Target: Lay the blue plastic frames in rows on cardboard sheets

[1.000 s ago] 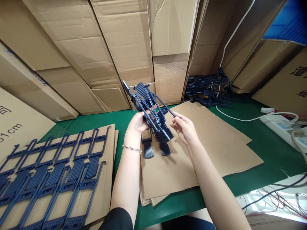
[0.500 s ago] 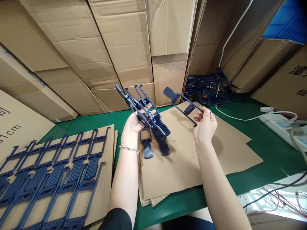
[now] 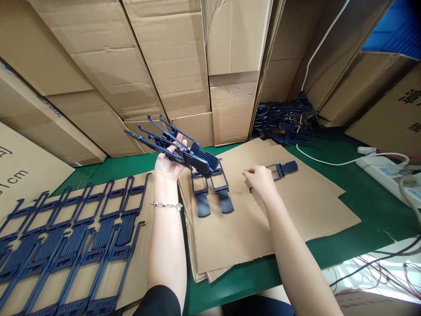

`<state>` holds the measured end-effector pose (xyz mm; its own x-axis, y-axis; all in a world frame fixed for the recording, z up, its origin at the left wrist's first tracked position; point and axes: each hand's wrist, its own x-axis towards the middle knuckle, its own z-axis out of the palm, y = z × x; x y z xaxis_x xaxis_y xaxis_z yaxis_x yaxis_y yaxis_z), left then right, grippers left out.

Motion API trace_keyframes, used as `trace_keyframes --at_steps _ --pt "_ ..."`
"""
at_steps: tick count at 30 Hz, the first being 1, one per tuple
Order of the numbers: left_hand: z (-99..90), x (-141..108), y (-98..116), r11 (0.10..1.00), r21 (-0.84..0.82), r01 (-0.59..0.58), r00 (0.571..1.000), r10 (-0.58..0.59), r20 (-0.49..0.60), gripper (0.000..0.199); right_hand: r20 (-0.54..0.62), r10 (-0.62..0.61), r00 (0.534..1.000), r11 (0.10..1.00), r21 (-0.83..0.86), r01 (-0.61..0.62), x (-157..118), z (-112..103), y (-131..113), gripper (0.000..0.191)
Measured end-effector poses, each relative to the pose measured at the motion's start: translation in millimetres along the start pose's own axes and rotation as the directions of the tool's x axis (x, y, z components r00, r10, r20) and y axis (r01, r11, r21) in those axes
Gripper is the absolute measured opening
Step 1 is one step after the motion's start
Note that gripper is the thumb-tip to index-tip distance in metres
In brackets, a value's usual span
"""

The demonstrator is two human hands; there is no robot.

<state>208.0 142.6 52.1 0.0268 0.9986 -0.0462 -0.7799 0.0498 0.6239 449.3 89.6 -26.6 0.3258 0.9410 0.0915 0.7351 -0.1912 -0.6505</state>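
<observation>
Head view: my left hand [image 3: 167, 164] cradles a bunch of ribbed navy plastic frames [image 3: 197, 158], held loosely, so their thin hooked rods could slip if I tilt it. My right hand [image 3: 259, 180] rests open, touching a single frame [image 3: 283, 169] lying on a corrugated cardboard sheet [image 3: 250, 237].

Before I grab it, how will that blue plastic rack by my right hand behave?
The blue plastic rack is probably light: the left hand carries several at once. Its thin arms look apt to flex and snag. Lying flat on the cardboard, it seems unlikely to roll.
</observation>
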Motion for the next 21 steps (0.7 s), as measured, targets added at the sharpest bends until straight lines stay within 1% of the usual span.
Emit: trace_keyframes --at_steps 2,3,5,7,9,11,13,17,21 --pt "-0.6 0 2 1.000 -0.001 -0.015 1.000 0.015 0.002 0.043 0.016 -0.018 1.000 1.000 -0.024 0.018 -1 5 -1 0.020" --pt "-0.9 0 3 1.000 -0.007 -0.017 1.000 0.017 0.008 0.043 0.004 -0.021 1.000 0.999 -0.045 0.021 -1 5 -2 0.023" --pt "-1.0 0 4 0.999 -0.031 -0.013 1.000 0.014 0.016 0.042 -0.053 -0.014 0.998 0.995 -0.097 0.009 -3 2 -1 0.030" --pt "-0.8 0 5 0.998 -0.061 -0.008 1.000 0.008 0.005 0.042 -0.096 0.002 0.995 0.980 -0.197 -0.021 -5 -4 1 0.038" --pt "-0.4 1 4 0.996 -0.088 -0.011 1.000 0.010 -0.010 0.041 -0.064 0.055 0.996 0.950 -0.305 -0.072 -6 -8 4 0.041" --pt "-0.2 1 3 0.994 -0.108 -0.034 0.999 0.033 -0.016 0.042 0.006 0.140 0.990 0.923 -0.363 -0.128 -6 -10 8 0.041" --pt "-0.2 2 3 0.991 -0.121 -0.062 0.998 0.059 -0.025 0.042 0.053 0.204 0.977 0.920 -0.352 -0.173 -5 -11 11 0.042" --pt "-0.9 4 4 0.985 -0.146 -0.088 0.994 0.078 -0.070 0.042 0.074 0.229 0.971 0.930 -0.312 -0.196 0 -12 15 0.046" --pt "-2.1 8 7 0.975 -0.189 -0.113 0.988 0.091 -0.121 0.043 0.061 0.257 0.964 0.930 -0.286 -0.230 4 -13 18 0.034"
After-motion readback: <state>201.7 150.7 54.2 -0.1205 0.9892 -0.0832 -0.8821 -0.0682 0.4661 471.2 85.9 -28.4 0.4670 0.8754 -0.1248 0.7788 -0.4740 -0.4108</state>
